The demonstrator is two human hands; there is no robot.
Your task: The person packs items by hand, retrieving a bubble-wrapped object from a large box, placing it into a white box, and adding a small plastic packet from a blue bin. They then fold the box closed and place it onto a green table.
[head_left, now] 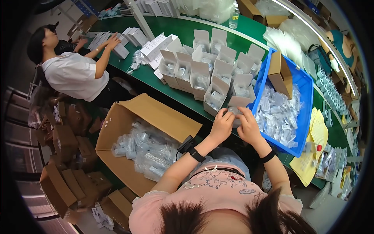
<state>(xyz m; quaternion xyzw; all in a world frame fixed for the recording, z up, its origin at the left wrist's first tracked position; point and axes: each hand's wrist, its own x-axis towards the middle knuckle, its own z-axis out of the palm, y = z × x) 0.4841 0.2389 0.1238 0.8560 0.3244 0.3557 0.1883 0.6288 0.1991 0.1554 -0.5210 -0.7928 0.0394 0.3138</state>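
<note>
At the near edge of the green table, a small open white box [239, 102] stands between my hands. A clear-wrapped grey-white piece [234, 110] shows at its mouth. My left hand [222, 124] is closed at the box's left side, its fingertips on the rim and the piece. From the right, my right hand [248, 124] closes on the same box, thumb and fingers near the wrapped piece. The lower part of the box is hidden by my hands. Several open white boxes [215, 97] with bagged devices inside stand in rows just beyond.
A blue bin [307, 113] of bagged small parts, with a cardboard box [280, 74] in it, stands at right. A large carton [156, 113] with bubble-wrapped items is at left. Yellow sheets [306, 165] lie at the right. A co-worker [78, 74] handles white boxes at far left.
</note>
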